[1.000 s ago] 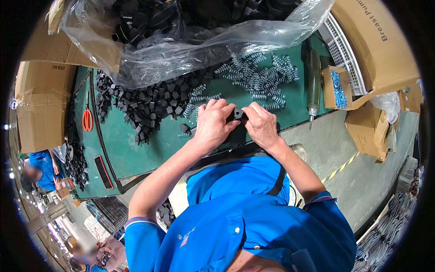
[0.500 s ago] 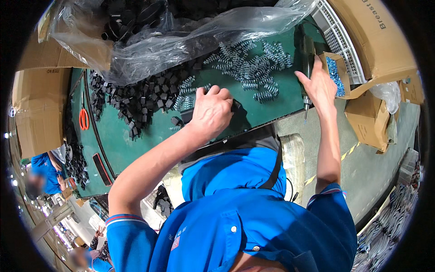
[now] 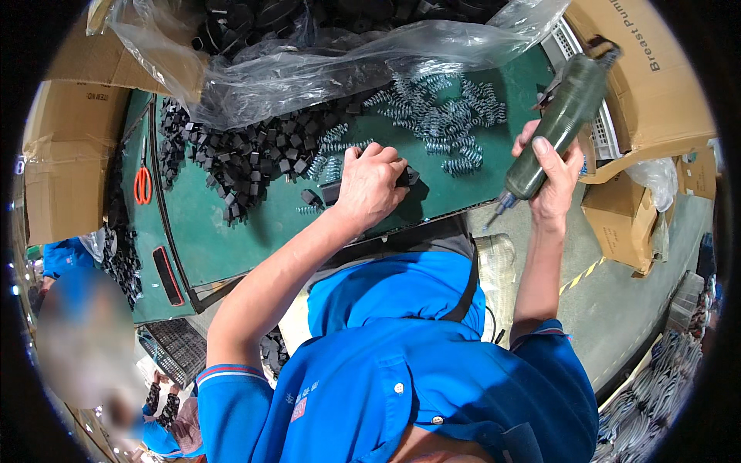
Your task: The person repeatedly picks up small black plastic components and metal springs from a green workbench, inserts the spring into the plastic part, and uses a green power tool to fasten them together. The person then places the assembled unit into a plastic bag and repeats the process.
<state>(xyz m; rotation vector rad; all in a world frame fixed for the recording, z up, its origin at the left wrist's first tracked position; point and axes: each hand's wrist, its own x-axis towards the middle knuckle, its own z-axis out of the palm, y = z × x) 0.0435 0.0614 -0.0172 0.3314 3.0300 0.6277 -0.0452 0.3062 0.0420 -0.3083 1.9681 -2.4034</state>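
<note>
Screwdriver (image 3: 557, 127) clasped in right grip (image 3: 553, 179), black part (image 3: 413, 177) in left grip (image 3: 372, 187); green tabletop (image 3: 212, 251), floor (image 3: 610, 309) (yellow stripe (image 3: 582, 275)).

Bench (image 3: 231, 262): green top, dark strip (image 3: 164, 208) along the left of the heap of black blocks (image 3: 266, 150), which serves as landmark. Right of heap: big tangle of coil springs (image 3: 448, 116), loosely spread. At heap's right edge, touching or nearly so: smaller spring cluster (image 3: 330, 150). Right of heap, toward wearer: longer black piece (image 3: 330, 192), partly hidden. Left of heap, beyond strip: scissors (image 3: 143, 185), orange handles. Left of heap, toward wearer: flat red-edged black slab (image 3: 167, 276).
</note>
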